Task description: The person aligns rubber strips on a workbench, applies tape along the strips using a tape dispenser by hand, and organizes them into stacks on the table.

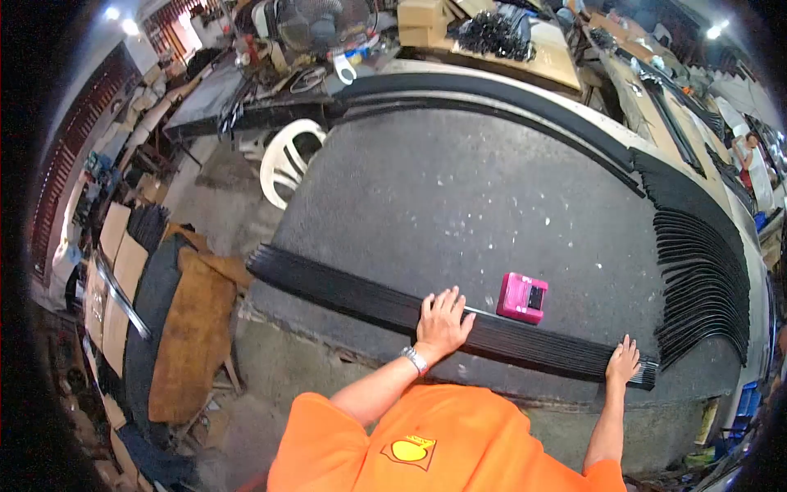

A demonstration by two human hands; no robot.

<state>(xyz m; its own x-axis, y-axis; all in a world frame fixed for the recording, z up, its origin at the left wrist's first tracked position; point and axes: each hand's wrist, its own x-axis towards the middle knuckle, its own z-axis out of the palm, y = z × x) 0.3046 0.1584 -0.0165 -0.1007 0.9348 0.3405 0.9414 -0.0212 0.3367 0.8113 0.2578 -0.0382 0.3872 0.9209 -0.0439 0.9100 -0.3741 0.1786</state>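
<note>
Head view: the dark worktop fills the middle, broad enough, I judge, to let long pieces lie flat. Along its near edge runs the bundle of black strips, lengthwise and side by side, probably placed there for easy reach. At the right, more strips lie in a curved fan; I take the spread as keeping them separate, though lens bend may exaggerate the curve.

Containers: a cardboard box stands at the far back, contents not visible to me. Low at the right edge, a blue crate, partly hidden; cannot tell what it holds.

Left hand: open, palm down, fingers spread on the bundle's middle. Right hand: also open, fingers extended over its right end. I read the wide spacing as steadying the length.

Smallest: a pink device, just beyond the bundle, between the hands' reach.
</note>
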